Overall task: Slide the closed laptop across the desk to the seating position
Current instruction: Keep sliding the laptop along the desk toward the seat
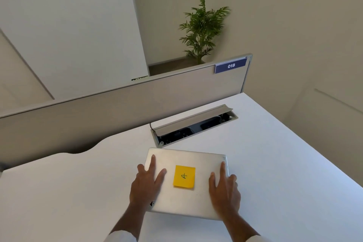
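A closed silver laptop (188, 158) lies flat on the white desk (275, 163), with a yellow sticky note (184, 176) marked with a handwritten sign stuck to the middle of its lid. My left hand (146, 184) rests palm-down on the lid's left side, fingers spread, thumb beside the note. My right hand (224, 190) presses flat on the lid's right side, its outer fingers over the right edge. Neither hand curls around the laptop. Both wrists cover the lid's near corners.
Just behind the laptop, an open cable tray (194, 125) with a raised flap is set into the desk. A grey divider panel (121, 108) with a blue "018" label (230, 66) runs along the far edge. A potted plant (202, 27) stands beyond it.
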`<state>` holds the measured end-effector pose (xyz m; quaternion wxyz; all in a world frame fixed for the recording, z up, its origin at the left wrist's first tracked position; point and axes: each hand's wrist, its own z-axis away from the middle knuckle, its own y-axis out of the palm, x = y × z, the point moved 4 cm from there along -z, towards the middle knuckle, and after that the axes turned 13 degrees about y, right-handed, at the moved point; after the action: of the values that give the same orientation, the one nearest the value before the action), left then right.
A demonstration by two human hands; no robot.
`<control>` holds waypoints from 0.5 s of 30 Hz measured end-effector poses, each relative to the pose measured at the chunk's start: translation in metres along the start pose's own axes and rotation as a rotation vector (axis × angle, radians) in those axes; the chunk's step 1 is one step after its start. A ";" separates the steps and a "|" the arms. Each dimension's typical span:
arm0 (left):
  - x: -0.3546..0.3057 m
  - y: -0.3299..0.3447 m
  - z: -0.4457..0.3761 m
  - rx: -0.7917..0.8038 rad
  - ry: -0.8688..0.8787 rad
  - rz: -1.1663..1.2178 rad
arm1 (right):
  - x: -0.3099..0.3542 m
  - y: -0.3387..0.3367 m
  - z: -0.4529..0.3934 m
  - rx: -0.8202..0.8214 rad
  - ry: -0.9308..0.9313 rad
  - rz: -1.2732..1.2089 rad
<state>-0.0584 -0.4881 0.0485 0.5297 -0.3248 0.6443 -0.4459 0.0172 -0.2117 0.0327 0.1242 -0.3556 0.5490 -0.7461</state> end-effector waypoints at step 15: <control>0.069 -0.001 0.015 0.023 -0.055 -0.026 | 0.038 0.040 0.033 0.043 -0.091 0.059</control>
<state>-0.0597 -0.5537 0.0214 0.5453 -0.3391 0.6200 -0.4508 0.0039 -0.2726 0.0160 0.1783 -0.3701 0.5370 -0.7367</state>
